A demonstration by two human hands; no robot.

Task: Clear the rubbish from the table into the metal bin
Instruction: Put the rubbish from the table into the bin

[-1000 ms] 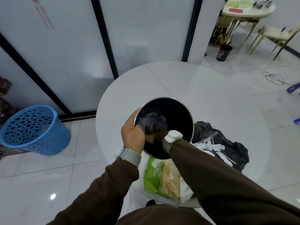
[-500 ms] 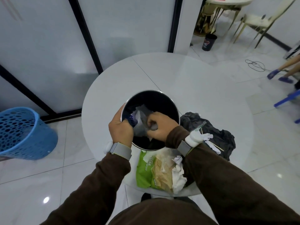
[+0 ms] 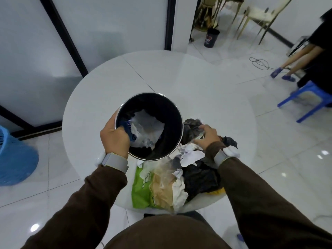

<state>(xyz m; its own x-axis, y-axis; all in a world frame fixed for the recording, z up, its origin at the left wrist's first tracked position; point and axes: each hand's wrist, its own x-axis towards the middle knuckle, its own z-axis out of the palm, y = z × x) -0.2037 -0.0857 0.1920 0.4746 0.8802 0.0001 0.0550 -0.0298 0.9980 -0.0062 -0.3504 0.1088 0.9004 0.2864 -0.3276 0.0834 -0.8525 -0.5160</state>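
Observation:
The round metal bin (image 3: 162, 106) stands on the white round table (image 3: 161, 74), near its front edge. My left hand (image 3: 115, 139) grips the bin's left rim, fingers inside. Crumpled white paper (image 3: 147, 126) and a blue-printed wrapper lie in the bin. To the bin's right is a rubbish pile: a black plastic bag (image 3: 199, 178), white tissues (image 3: 190, 155) and a green snack packet (image 3: 142, 187). My right hand (image 3: 208, 136) rests on top of the pile, fingers spread over black and clear plastic.
A blue plastic basket (image 3: 14, 159) stands on the floor at the left. At the right a person (image 3: 316, 56) sits by a blue stool (image 3: 309, 97). A small black bin (image 3: 212, 37) and a cable (image 3: 260, 62) lie beyond the table.
My right hand has come out of the bin and moved right onto the rubbish pile, leaving white paper inside. My left hand stays on the rim.

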